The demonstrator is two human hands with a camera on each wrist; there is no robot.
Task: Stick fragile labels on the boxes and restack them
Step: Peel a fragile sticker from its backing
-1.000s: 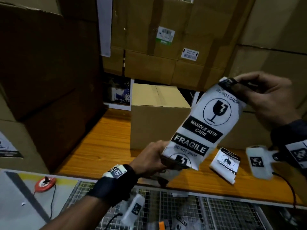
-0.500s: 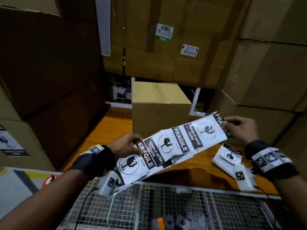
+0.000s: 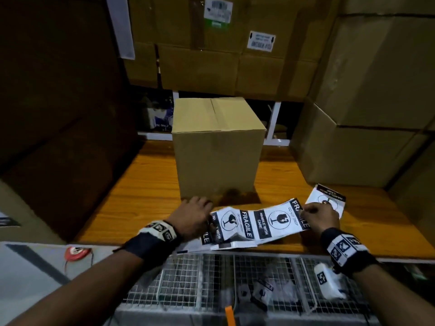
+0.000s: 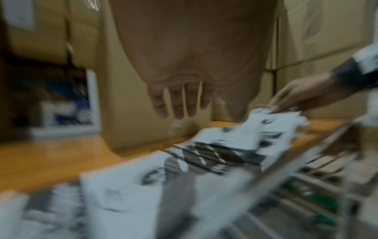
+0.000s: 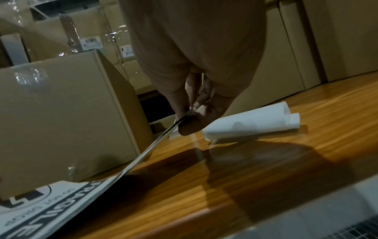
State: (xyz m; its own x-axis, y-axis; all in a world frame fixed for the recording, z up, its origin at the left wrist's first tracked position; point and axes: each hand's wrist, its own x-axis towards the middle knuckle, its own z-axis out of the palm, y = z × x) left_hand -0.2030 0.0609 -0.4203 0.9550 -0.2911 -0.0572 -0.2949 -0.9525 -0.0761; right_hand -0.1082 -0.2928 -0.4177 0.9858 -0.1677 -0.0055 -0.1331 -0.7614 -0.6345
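Observation:
A strip of black-and-white fragile labels [image 3: 259, 224] lies across the front of the wooden table [image 3: 141, 196], just before a plain cardboard box [image 3: 216, 161]. My right hand [image 3: 315, 215] pinches the strip's right end between thumb and fingers [image 5: 190, 116]; the strip [image 5: 61, 202] slopes from there down to the table. My left hand [image 3: 195, 215] hovers over the strip's left end. Its fingers [image 4: 180, 100] are straight and hold nothing in the blurred left wrist view. A curled loose label piece [image 3: 329, 198] lies right of my right hand.
Large cartons wall the table on the left [image 3: 58, 114], at the back [image 3: 223, 55] and on the right [image 3: 364, 114]. A wire mesh rack [image 3: 211, 278] runs below the table's front edge. A red disc [image 3: 77, 251] sits at the lower left.
Both hands came down and brought the label strip from mid-air onto the table in front of the box. My left hand let go of its end and its fingers straightened.

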